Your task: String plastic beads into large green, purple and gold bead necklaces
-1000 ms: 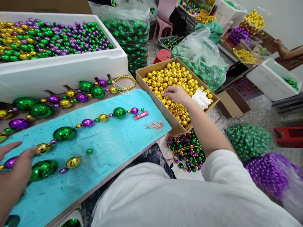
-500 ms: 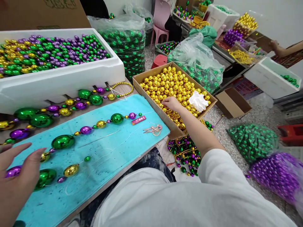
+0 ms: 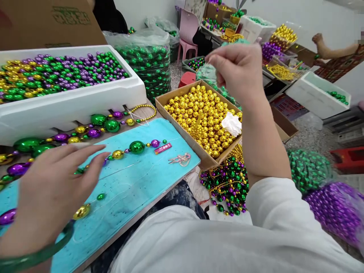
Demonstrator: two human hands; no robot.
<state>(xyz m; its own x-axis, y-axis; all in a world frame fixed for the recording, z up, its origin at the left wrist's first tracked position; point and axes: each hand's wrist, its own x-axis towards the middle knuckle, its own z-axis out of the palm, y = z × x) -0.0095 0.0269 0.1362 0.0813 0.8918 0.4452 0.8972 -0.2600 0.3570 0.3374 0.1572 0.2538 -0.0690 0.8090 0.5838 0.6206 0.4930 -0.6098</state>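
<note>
My left hand [image 3: 62, 182] hovers over the turquoise mat [image 3: 142, 201], thumb and fingers apart, hiding part of a string of green, gold and purple beads [image 3: 137, 147]. A second strand with a gold bead [image 3: 82, 211] and a small green bead [image 3: 101, 196] lies below it. My right hand [image 3: 237, 72] is raised above the box of gold beads [image 3: 201, 117], fingertips pinched; what they hold, if anything, I cannot make out. On the mat rest a long needle [image 3: 121, 169], small scissors [image 3: 180, 159] and a pink label [image 3: 163, 148].
A white foam box [image 3: 125, 89] of mixed beads stands behind the mat, with finished-looking strands [image 3: 112, 125] before it. Bead necklaces [image 3: 224, 185] hang at the table's right side. Bags of green [image 3: 308, 167] and purple beads [image 3: 335, 212] lie on the floor. Another person's arm [image 3: 327, 47] shows far right.
My right hand has risen from the gold bead box into the air, fingers still pinched. My left hand has moved right and farther over the mat, covering more of the bead string.
</note>
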